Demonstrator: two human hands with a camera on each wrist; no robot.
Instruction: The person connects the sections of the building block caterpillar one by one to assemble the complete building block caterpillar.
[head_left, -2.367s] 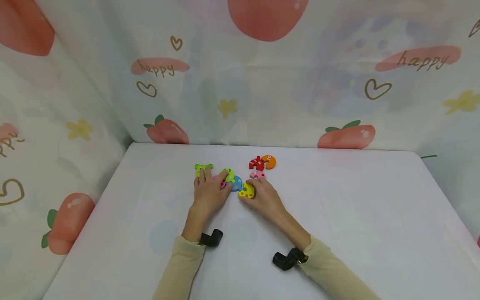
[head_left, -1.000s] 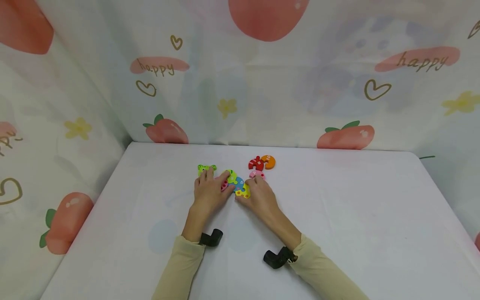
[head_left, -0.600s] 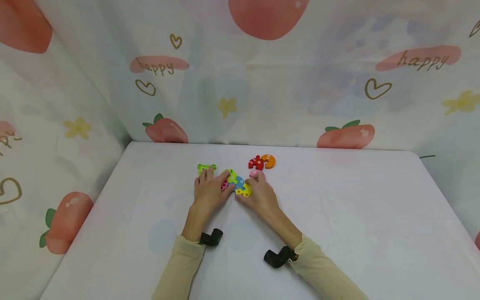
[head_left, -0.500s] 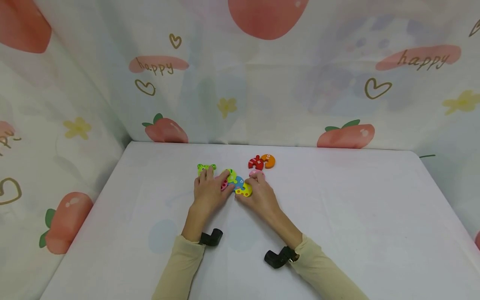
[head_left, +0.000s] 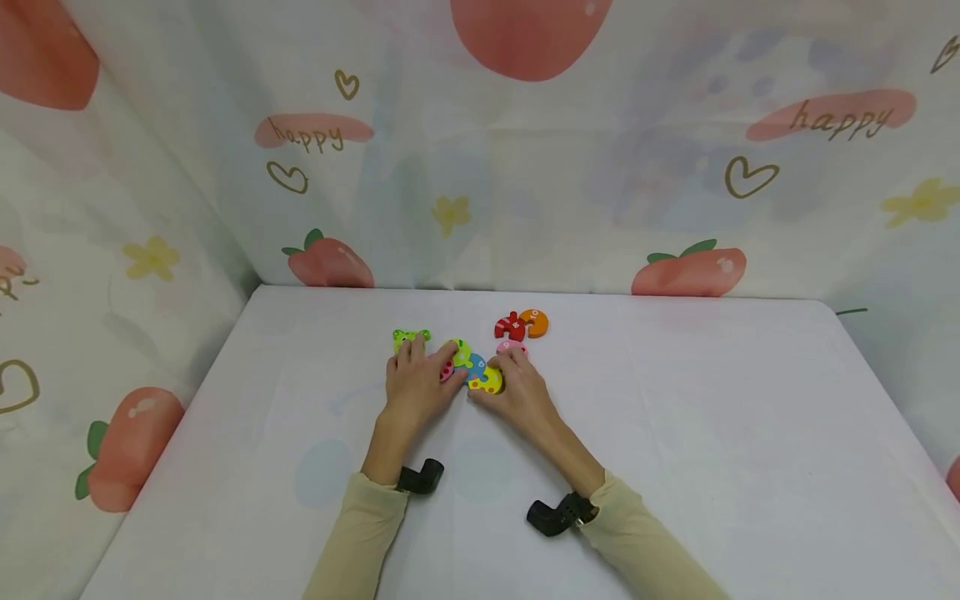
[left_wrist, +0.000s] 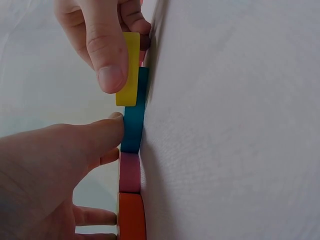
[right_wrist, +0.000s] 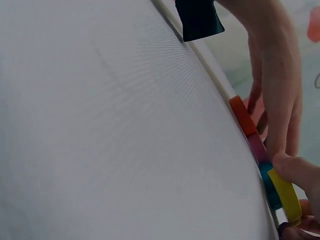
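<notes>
My right hand (head_left: 522, 397) pinches a yellow dotted puzzle piece (head_left: 489, 383) between thumb and fingers. In the left wrist view the yellow piece (left_wrist: 132, 70) sits raised, overlapping the edge of the blue piece (left_wrist: 133, 127). My left hand (head_left: 417, 387) lies spread over a row of numbered pieces, its thumb touching the blue one. Within that row are a lime-green piece (head_left: 461, 353), a pink dotted piece (head_left: 446, 372) and a green animal-head piece (head_left: 402, 337). An orange-red piece (left_wrist: 131, 215), hidden from the head view, lies under the left fingers.
Behind the right hand lie a red striped piece (head_left: 510, 327), an orange piece (head_left: 536, 323) marked 10 and a pink piece (head_left: 511, 346). The white tabletop (head_left: 712, 433) ends at a patterned curtain (head_left: 525, 192). Each wrist wears a black camera mount.
Over the earlier frames the right hand has brought the yellow piece left against the blue one. The left hand has stayed on the row, which shifted slightly. Lately almost nothing moves.
</notes>
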